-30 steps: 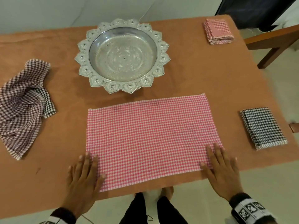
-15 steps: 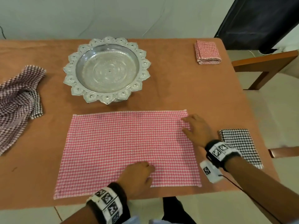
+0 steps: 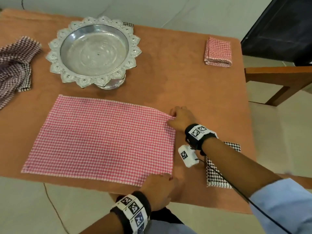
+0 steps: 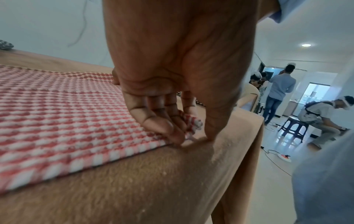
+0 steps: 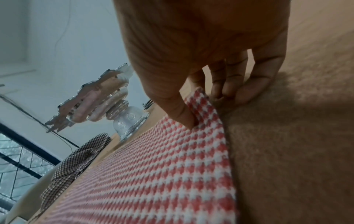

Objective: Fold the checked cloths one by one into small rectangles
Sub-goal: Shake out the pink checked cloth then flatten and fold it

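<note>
A red-and-white checked cloth (image 3: 104, 137) lies spread flat on the brown table (image 3: 168, 78). My left hand (image 3: 158, 188) pinches its near right corner; in the left wrist view the cloth corner (image 4: 191, 124) is bunched between my fingers and thumb. My right hand (image 3: 180, 117) pinches the far right corner, and the right wrist view shows that corner of the cloth (image 5: 203, 106) lifted between thumb and fingers. A crumpled brown checked cloth (image 3: 15, 68) lies at the table's left.
A silver pedestal tray (image 3: 94, 51) stands behind the cloth. A folded red checked cloth (image 3: 217, 52) sits at the back right. A folded black checked cloth (image 3: 217, 174) lies under my right forearm. A wooden chair (image 3: 278, 81) stands to the right. People stand in the room beyond.
Both hands moved to the cloth's right edge. The left hand slid right along the near edge to the corner; the right hand now pinches the far corner and lifts it slightly.
</note>
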